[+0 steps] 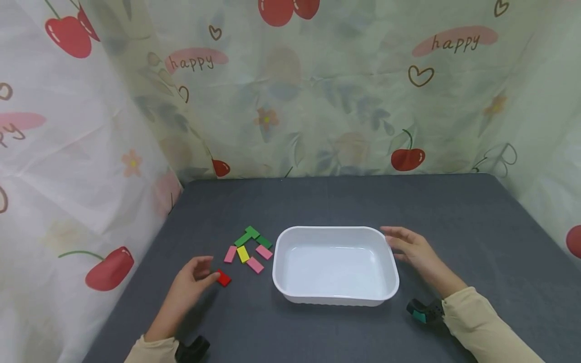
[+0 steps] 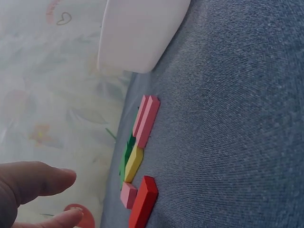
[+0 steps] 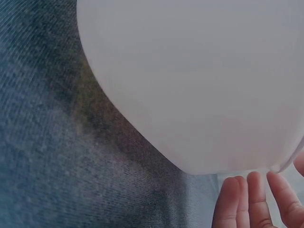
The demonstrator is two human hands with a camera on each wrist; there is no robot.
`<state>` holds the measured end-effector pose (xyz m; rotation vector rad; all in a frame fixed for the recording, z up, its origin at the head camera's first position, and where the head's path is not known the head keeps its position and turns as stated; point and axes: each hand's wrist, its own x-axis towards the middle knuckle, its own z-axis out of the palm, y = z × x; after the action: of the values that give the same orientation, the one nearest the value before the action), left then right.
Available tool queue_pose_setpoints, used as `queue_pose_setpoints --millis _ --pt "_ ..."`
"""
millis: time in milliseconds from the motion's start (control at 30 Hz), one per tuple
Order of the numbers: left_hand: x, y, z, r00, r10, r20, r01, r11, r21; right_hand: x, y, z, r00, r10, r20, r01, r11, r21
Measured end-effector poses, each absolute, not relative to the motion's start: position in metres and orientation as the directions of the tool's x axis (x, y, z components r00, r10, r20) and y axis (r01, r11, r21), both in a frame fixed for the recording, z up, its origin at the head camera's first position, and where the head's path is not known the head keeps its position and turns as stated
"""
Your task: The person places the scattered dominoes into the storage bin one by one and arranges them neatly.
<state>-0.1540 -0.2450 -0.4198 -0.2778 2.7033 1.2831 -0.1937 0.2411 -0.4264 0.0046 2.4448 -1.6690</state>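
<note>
My left hand (image 1: pixel 192 282) is just left of a red block (image 1: pixel 223 278) on the dark cloth. In the left wrist view, thumb and finger stand apart, with the red block (image 2: pixel 144 202) lying outside the gap between them. Beyond it lie a yellow block (image 1: pixel 243 254), several pink blocks (image 1: pixel 255 265) and several green blocks (image 1: pixel 243 239). My right hand (image 1: pixel 419 254) is at the right end of a white plastic basin (image 1: pixel 336 300), fingers extended by its rim. The right wrist view shows those fingers (image 3: pixel 257 199) close to the basin's outer wall; firm contact is hard to tell.
Dark grey cloth (image 1: pixel 327 333) covers the table under everything. The basin stands right of the blocks, with nothing visible inside it. A patterned curtain (image 1: pixel 313 101) hangs behind the table and along both sides.
</note>
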Motion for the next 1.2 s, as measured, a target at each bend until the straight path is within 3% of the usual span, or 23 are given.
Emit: queue_pose_setpoints --millis 567,1200 --pt "-0.156 -0.247 -0.433 -0.955 -0.090 -0.282 -0.279 0.593 0.755 -0.195 0.240 -0.427 -0.967 -0.162 -0.196 0.116 0.404 -0.907" --pt "-0.168 -0.246 -0.434 -0.958 -0.035 -0.284 -0.220 0.724 0.654 -0.196 0.243 -0.431 -0.958 -0.193 -0.212 0.120 0.400 -0.908"
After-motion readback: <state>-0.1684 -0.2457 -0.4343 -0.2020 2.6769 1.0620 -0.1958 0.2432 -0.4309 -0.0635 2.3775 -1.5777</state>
